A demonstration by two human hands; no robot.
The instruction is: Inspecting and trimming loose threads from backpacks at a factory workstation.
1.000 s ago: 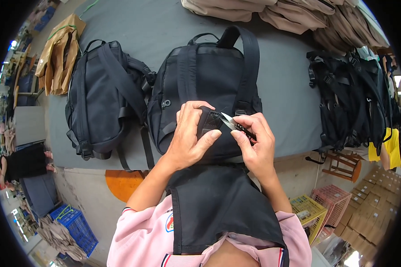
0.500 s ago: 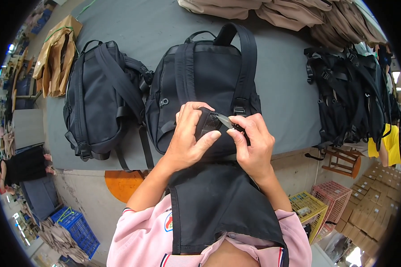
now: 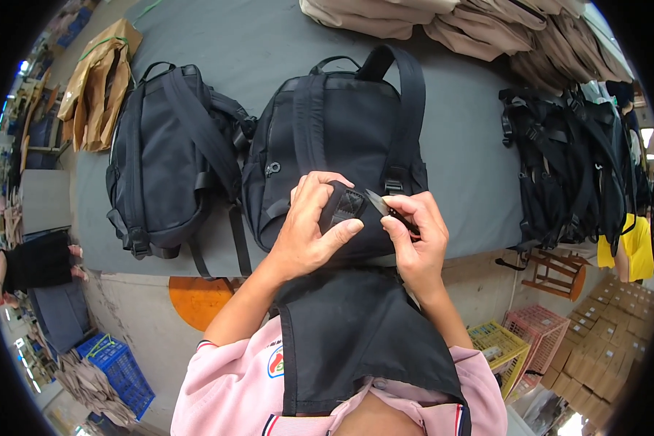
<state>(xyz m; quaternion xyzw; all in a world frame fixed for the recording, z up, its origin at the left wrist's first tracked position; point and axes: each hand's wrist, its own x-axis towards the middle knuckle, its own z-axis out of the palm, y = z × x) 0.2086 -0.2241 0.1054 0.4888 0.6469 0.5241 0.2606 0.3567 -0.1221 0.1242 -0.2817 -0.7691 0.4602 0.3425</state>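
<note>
A black backpack (image 3: 347, 120) lies in front of me on the grey-covered table, its shoulder straps uppermost. Near its lower end my left hand (image 3: 304, 231) grips a black strap (image 3: 351, 204) with a stitched square patch, fingers behind and thumb in front. Pinched in my right hand (image 3: 423, 240) are thread snips (image 3: 377, 203) with pale metal blades and a dark handle. The blade tips point up and left, just beside the stitched patch and apart from it. To the left rests a second black backpack (image 3: 168, 160).
Beige bags (image 3: 479, 29) are heaped along the table's far right edge. More black backpacks (image 3: 559, 156) lie at the right end, near a person in yellow (image 3: 628, 251). A brown paper bag (image 3: 100, 91) stands far left. Stools and plastic crates (image 3: 122, 374) are on the floor.
The snips have moved back from the stitched patch, and their blades are tilted more upright. My left hand still grips the strap. The whole view has shifted slightly.
</note>
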